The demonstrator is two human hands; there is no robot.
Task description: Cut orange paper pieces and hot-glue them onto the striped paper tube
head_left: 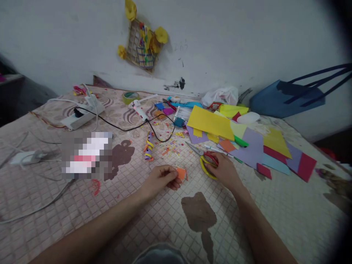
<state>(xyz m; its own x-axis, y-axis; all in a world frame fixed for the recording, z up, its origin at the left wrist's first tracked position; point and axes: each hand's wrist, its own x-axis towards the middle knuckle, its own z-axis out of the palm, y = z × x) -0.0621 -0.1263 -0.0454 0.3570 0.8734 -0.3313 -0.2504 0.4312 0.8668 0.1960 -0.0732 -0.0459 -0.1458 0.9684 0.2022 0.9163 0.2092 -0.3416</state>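
Between the thumb and fingers of my left hand (163, 177) is a small orange piece of paper (180, 173), with a thin orange strip at its right edge. To the right, my right hand (224, 169) is closed around the red and yellow handles of a pair of scissors (203, 165). Their blades point away to the upper left, apart from the orange paper. Beyond my left hand lies a purple paper roll (149, 147) wound with yellow strips. Many tiny paper scraps (172, 145) are scattered between the roll and the scissors.
Coloured paper sheets (250, 146) spread over the right side. A glue gun (139, 110) with a black cord (121, 128), green tape (130, 97) and a power strip (82, 115) stand farther back. White cables cross the left. A blue bag (286, 99) rests against the wall.
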